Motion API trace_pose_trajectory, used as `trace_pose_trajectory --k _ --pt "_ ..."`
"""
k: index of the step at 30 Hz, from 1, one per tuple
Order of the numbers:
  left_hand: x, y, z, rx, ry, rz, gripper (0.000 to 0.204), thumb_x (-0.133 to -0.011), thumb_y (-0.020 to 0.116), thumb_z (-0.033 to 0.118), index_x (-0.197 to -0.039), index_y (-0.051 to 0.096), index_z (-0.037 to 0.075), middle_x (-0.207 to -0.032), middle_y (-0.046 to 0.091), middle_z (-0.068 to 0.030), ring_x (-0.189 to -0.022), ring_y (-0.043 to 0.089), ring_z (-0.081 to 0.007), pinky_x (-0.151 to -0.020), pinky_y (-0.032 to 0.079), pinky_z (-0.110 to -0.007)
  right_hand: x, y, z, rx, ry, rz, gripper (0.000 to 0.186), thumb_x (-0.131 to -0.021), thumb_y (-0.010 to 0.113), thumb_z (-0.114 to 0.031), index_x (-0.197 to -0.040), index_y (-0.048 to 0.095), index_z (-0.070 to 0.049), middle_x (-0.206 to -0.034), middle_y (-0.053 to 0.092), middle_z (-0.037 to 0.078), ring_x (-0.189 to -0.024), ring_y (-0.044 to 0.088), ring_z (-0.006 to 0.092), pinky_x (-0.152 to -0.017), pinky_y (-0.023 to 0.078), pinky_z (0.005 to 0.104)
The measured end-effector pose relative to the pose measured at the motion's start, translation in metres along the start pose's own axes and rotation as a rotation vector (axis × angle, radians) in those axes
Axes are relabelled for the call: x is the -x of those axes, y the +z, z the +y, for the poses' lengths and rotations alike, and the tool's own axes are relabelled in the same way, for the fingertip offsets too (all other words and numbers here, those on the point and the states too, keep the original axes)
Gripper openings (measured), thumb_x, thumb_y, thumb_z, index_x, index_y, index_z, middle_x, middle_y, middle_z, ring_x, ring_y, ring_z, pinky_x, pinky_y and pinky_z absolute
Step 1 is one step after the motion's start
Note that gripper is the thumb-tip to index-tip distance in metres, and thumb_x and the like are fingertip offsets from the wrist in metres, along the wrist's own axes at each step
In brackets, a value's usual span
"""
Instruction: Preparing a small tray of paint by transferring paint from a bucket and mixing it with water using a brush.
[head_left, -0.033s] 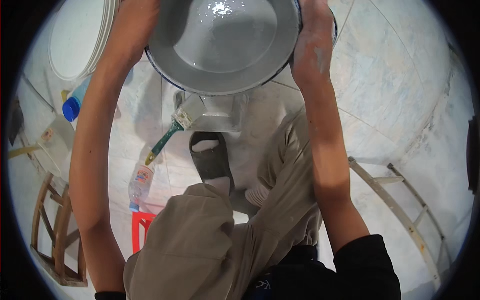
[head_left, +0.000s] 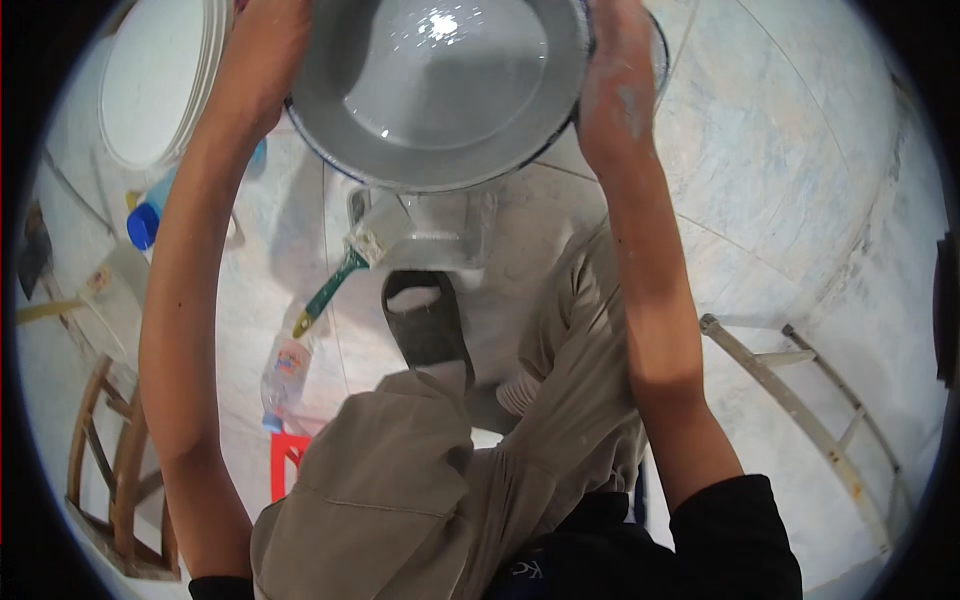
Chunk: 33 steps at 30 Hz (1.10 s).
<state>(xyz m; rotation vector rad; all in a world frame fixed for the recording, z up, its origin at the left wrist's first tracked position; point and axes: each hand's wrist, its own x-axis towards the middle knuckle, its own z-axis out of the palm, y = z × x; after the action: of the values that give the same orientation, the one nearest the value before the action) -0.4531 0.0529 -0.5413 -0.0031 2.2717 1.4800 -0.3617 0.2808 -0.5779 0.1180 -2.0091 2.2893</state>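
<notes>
Between my two hands a wide grey enamel basin with a dark blue rim is tilted, and its inside has a wet, glossy look. My left hand is at the basin's left side, its fingers cut off by the top edge of the picture. On the opposite side my right hand, smeared with grey, grips the rim. Another dark-rimmed curved edge shows behind that hand. Below the basin, a paintbrush with a green handle has its bristles against a clear plastic tray, partly hidden by the basin.
A clear bottle lies near a red plastic piece. At left are a white bucket, a blue-capped bottle, a pale container and a brown wooden frame. A ladder-like frame is at right. My slippered foot is below the tray.
The basin and both hands sit slightly farther left in the picture. Things on the floor appear a little lower. The hold on the basin looks the same.
</notes>
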Motion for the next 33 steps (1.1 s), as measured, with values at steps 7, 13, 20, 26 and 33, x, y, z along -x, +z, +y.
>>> trace_pose_trajectory --k 7,13,20,26,33 --pt "-0.086 -0.085 -0.039 0.421 -0.338 -0.247 0.058 -0.102 0.045 0.055 -0.119 0.066 0.003 -0.103 0.069 -0.0117 -0.090 0.065 -0.0221 -0.086 0.051 -0.034 -0.031 -0.010 0.029 0.120 -0.201 0.089 0.065 -0.112 0.027 -0.039 -0.154 0.026 0.011 -0.158 0.037 0.027 -0.147 0.036 0.0352 -0.123 0.024 0.0399" --pt "-0.039 0.035 -0.013 -0.073 0.271 -0.075 0.053 -0.105 0.045 0.043 -0.133 0.063 0.002 -0.124 0.068 -0.0122 -0.112 0.062 -0.0215 -0.101 0.045 -0.033 -0.013 -0.055 0.055 0.227 -0.103 0.361 0.067 -0.110 0.040 -0.038 -0.158 0.022 0.005 -0.149 0.047 0.022 -0.132 0.049 0.0347 -0.114 0.038 0.0392" --pt "0.011 -0.028 -0.001 -0.033 0.179 0.060 0.057 -0.105 0.048 0.048 -0.131 0.065 0.001 -0.120 0.070 -0.0094 -0.108 0.065 -0.0208 -0.096 0.048 -0.036 -0.013 0.028 0.014 0.235 -0.019 0.311 0.066 -0.110 0.024 -0.045 -0.139 0.054 0.006 -0.144 0.054 0.028 -0.137 0.049 0.0411 -0.117 0.033 0.0388" --pt "0.071 0.000 -0.006 0.140 -0.191 -0.066 0.060 -0.106 0.042 0.051 -0.146 0.052 0.008 -0.135 0.064 -0.0087 -0.119 0.062 -0.0217 -0.106 0.045 -0.042 -0.005 -0.024 0.016 0.145 0.184 0.300 0.083 -0.106 0.022 -0.066 -0.146 0.051 0.001 -0.143 0.057 0.015 -0.132 0.051 0.0253 -0.115 0.033 0.0335" --pt "0.102 -0.017 -0.046 0.353 -0.193 -0.081 0.066 -0.108 0.037 0.053 -0.151 0.042 0.004 -0.151 0.050 -0.0128 -0.127 0.057 -0.0285 -0.108 0.044 -0.048 0.018 -0.006 -0.009 -0.387 0.240 0.101 0.075 -0.109 0.014 -0.059 -0.152 0.044 -0.005 -0.142 0.059 0.012 -0.136 0.048 0.0223 -0.115 0.034 0.0393"
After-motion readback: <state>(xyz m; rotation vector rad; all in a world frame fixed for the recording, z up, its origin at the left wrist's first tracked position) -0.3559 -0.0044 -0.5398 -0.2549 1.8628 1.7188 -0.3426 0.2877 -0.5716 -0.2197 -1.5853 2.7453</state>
